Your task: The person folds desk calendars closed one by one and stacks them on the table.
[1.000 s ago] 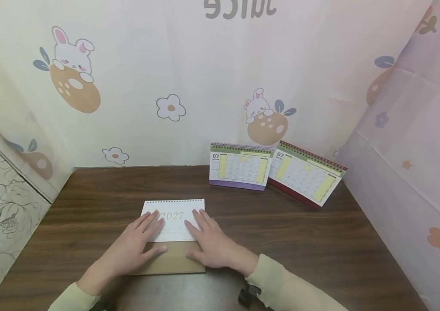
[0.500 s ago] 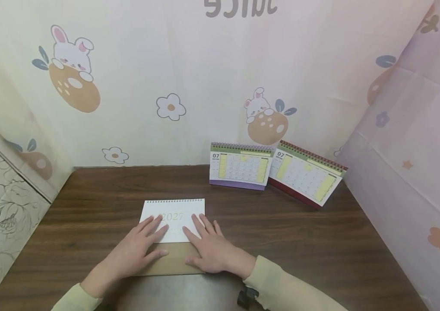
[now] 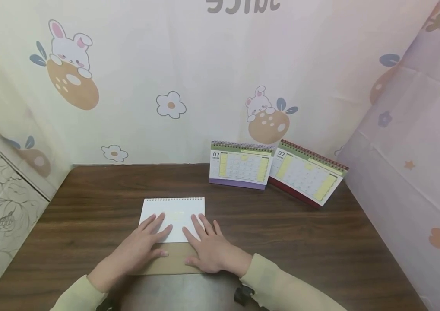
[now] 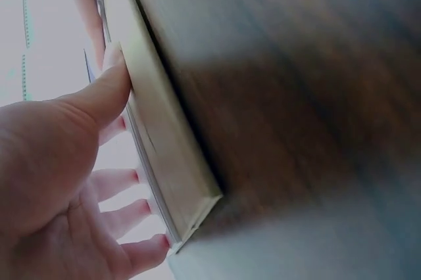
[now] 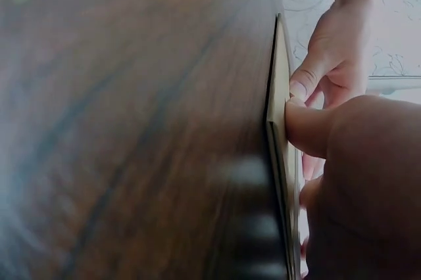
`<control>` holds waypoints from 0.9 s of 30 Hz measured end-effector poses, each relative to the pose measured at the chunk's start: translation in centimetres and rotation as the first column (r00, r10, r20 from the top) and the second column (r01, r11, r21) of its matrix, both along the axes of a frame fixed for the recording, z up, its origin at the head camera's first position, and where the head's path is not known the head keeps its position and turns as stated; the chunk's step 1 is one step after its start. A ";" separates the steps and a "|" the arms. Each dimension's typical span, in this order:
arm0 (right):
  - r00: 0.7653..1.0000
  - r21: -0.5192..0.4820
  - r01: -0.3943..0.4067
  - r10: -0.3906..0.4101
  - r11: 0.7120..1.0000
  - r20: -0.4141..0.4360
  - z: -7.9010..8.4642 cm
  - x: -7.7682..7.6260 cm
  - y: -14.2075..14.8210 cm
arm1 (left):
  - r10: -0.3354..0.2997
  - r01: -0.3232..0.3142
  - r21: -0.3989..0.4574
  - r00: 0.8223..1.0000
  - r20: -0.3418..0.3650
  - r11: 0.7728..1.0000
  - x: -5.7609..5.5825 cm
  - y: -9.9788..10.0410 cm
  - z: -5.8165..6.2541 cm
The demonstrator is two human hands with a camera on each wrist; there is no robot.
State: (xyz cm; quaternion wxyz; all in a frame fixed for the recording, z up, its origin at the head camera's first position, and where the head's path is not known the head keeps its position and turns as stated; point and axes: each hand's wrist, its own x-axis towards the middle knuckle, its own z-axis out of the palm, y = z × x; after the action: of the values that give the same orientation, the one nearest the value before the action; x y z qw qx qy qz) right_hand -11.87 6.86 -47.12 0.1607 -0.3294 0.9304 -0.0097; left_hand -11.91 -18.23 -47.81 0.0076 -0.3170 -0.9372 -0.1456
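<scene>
As fingers (image 3: 191,236) spread, 2 hands (image 3: 140,245) (image 3: 211,250) touch calendar (image 3: 176,220)

"07" on both rear calendars (image 3: 242,166) (image 3: 308,173)

Three calendars (image 3: 178,205), two hands (image 3: 213,250), one table (image 3: 282,229) and perhaps two wrist cameras (image 3: 244,295) show.
</scene>
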 end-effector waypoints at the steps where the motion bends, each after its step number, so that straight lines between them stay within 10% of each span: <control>1: 1.000 -0.001 0.003 -0.003 1.000 0.002 -0.1 0.0 0.0 | -0.004 0.004 -0.008 1.000 -0.004 1.000 -0.1 0.0 0.1; 12: 1.000 -0.037 0.008 -0.008 0.999 0.003 -0.1 -0.3 -0.1 | -0.015 0.011 -0.095 0.999 -0.048 0.995 0.1 -0.1 0.6; 27: 0.989 -0.342 0.062 -0.104 0.937 -0.104 1.0 -1.7 1.0 | -0.132 0.130 -0.045 0.990 -0.044 0.990 0.3 1.3 1.5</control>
State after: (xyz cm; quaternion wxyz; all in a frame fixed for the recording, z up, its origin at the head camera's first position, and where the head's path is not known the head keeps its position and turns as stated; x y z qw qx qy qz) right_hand -13.55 7.86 -46.08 0.0448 -0.3125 0.9359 -0.1561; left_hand -11.66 -16.92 -46.26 0.0132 -0.3814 -0.9166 -0.1187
